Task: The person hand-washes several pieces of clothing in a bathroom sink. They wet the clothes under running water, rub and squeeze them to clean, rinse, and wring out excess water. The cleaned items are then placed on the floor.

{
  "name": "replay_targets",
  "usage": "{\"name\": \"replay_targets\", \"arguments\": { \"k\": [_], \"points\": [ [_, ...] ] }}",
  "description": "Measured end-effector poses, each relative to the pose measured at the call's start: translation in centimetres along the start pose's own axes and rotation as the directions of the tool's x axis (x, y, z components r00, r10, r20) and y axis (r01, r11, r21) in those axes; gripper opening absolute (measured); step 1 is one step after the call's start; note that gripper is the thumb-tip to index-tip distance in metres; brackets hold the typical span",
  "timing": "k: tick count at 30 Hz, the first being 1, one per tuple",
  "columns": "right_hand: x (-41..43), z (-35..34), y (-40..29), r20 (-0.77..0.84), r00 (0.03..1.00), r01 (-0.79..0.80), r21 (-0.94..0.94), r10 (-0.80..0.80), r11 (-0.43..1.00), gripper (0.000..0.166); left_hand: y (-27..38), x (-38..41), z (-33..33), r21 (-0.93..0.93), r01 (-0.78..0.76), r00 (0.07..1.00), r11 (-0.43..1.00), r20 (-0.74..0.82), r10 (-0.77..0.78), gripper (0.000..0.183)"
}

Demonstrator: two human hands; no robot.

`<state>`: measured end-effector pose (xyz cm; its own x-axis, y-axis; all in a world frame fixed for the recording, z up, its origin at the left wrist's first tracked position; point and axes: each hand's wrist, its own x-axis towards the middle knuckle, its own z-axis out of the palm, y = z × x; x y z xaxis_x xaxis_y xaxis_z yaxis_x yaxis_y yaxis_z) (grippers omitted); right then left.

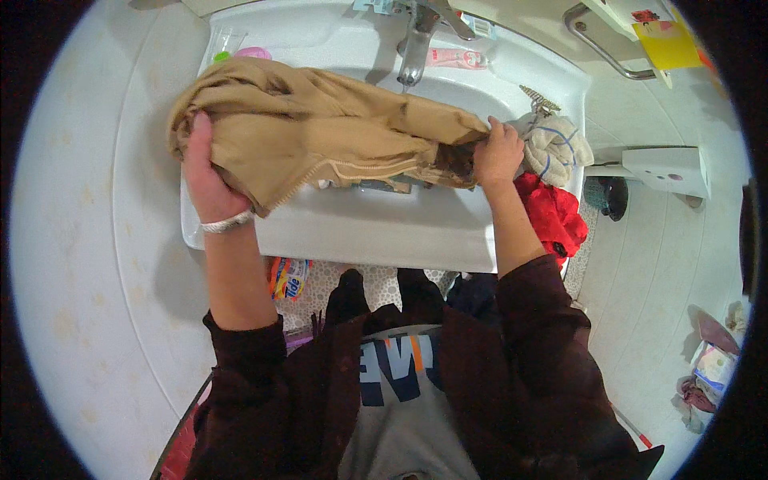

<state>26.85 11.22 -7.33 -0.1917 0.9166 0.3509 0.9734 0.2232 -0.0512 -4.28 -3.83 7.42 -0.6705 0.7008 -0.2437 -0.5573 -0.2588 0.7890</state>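
Note:
A tan zippered garment [360, 129] is stretched across the white washbasin [384, 240], below the metal faucet [415, 54]. Its left end is bunched up in my left hand [210, 174], with the thumb on top and the fingers hidden under the cloth. My right hand [499, 153] grips the other end, where a dark, patterned inner part shows. The zipper edge hangs down toward me in the middle. Part of the bowl is covered by the fabric.
A pink tube [456, 59] lies behind the faucet's right side. On the basin's right rim are a bunched white cloth with blue lines [555, 150] and a red cloth [552, 219]. A clear cup [228, 42] stands at the back left. A Tide bag [290, 278] is on the floor.

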Motion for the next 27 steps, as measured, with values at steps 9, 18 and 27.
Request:
{"name": "replay_targets", "arguments": {
  "k": [9,18,27],
  "points": [
    [-4.8,1.3,-7.2,0.412,0.907,-0.311,0.797,-0.09,0.518,0.018,-1.2,-0.7,2.2,-0.078,0.037,0.978,0.996,0.208,-0.02,0.042],
    [1.9,-12.0,-5.5,0.046,0.996,-0.058,0.984,0.078,0.165,0.007,-0.2,0.5,0.9,-0.03,-0.055,0.999,0.998,-0.001,0.055,0.047],
    [-5.3,-10.8,-7.6,0.546,0.24,0.173,0.789,-0.802,0.589,0.065,-0.2,-0.3,2.4,-0.031,-0.041,0.988,0.999,0.149,0.045,0.039]
  ]
}}
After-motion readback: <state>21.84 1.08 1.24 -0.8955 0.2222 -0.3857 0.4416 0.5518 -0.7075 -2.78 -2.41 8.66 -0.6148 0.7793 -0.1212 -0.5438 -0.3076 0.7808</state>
